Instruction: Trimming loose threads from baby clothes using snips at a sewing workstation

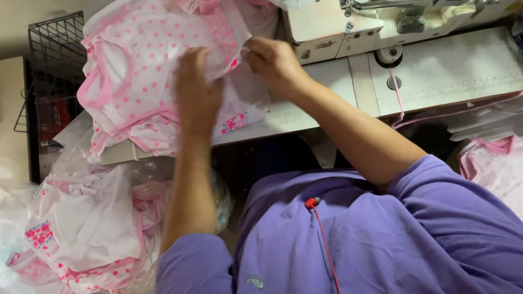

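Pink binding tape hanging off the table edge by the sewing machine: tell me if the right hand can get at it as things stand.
Probably yes. The pink binding tape hangs in the open off the table, with nothing lying over it. The right hand is busy on the pink dotted garment beside the left hand, so it must let go first.

Two bare forearms reach forward from purple short sleeves. The left hand [196, 89] lies palm down, fingers curled and slightly blurred. The right hand [274, 63] is close beside it, knuckles up, fingers pinched together. Both wrists are nearly straight.
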